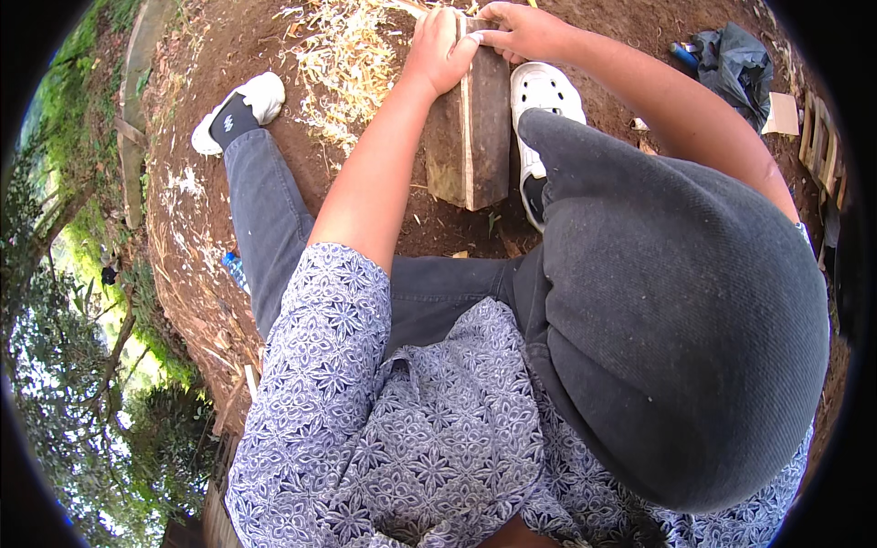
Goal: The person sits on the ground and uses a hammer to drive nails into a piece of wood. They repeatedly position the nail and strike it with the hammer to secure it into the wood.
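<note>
A long, dark wooden block lies on the ground between my legs, pointing away from me. A pale, narrow strip runs lengthwise along its top. My left hand is closed at the block's far end, thumb reaching across toward the right hand. Opposite it, my right hand has its thumb and forefinger pinched close to the left thumb. Whatever the fingers grip there is too small or hidden to make out. A thin pale sliver sticks out left of the left hand at the upper edge.
Pale wood shavings cover the soil left of the block. White clogs are on my feet, and my bent right knee blocks much of the right side. Farther right lie a black plastic bag and wooden slats. A bottle lies left.
</note>
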Demonstrator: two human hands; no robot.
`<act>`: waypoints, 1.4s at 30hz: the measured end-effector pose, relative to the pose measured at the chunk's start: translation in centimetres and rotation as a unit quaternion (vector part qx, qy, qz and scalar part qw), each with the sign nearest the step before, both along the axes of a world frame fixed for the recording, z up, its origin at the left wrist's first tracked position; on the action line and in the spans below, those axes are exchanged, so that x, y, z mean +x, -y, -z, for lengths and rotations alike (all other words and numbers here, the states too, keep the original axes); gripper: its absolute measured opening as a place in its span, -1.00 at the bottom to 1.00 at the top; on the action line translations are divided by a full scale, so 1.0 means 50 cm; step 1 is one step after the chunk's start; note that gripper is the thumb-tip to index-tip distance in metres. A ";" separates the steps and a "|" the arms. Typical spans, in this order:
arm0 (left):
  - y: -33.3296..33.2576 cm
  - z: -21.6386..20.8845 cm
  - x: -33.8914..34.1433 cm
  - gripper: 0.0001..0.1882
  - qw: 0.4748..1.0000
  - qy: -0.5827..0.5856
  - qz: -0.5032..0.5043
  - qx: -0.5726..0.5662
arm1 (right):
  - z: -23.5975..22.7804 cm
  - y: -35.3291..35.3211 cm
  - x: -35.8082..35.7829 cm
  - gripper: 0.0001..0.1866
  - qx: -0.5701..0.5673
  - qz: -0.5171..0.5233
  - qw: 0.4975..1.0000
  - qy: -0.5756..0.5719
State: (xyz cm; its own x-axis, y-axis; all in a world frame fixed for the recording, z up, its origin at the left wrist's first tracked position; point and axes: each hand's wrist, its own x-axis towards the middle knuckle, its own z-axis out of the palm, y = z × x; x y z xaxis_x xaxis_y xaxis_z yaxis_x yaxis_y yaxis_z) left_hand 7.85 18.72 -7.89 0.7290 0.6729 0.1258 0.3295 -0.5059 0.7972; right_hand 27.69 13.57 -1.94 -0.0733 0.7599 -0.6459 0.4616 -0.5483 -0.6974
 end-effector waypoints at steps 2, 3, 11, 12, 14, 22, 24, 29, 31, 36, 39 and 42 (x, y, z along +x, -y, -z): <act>-0.001 0.003 0.001 -0.65 1.000 -0.002 0.011 0.007 | 0.007 0.003 0.005 -0.58 -0.007 0.005 1.000 -0.009; 0.000 0.004 0.003 -0.66 1.000 0.003 0.010 0.007 | 0.001 0.002 0.008 -0.58 -0.016 0.006 1.000 -0.016; -0.002 0.021 -0.001 -0.73 0.991 0.041 0.035 0.119 | -0.005 -0.004 0.003 -0.57 -0.050 0.019 0.998 -0.046; 0.002 0.015 0.005 -0.75 0.995 0.046 0.016 0.086 | -0.006 -0.004 0.004 -0.57 -0.052 0.019 0.998 -0.042; 0.004 0.004 0.011 -0.77 0.996 0.058 0.000 0.072 | -0.007 -0.003 0.005 -0.57 -0.052 0.018 0.998 -0.036; -0.003 0.045 0.001 -0.80 0.977 0.030 0.038 0.209 | 0.005 -0.005 0.004 -0.56 -0.041 0.012 0.998 -0.039; -0.002 0.047 -0.001 -0.81 0.982 0.013 0.041 0.184 | 0.009 -0.003 0.004 -0.55 -0.039 0.012 0.998 -0.041; -0.002 0.061 -0.003 -0.76 0.985 0.038 0.006 0.167 | -0.008 -0.013 0.001 -0.53 -0.034 -0.011 0.999 -0.014; 0.002 0.053 0.004 -0.69 0.996 0.023 -0.021 0.088 | -0.018 -0.017 0.007 -0.55 -0.017 -0.038 0.999 0.018; 0.014 0.008 0.023 -0.71 0.997 0.027 -0.066 0.006 | -0.003 0.002 0.016 -0.61 0.076 0.018 0.997 -0.002; 0.013 -0.001 0.016 -0.67 0.999 -0.002 -0.046 -0.026 | 0.008 0.015 0.030 -0.67 0.062 0.164 0.975 -0.136; 0.010 0.000 0.018 -0.71 0.998 0.011 -0.052 -0.026 | -0.002 0.028 0.033 -0.66 0.067 0.274 0.932 -0.227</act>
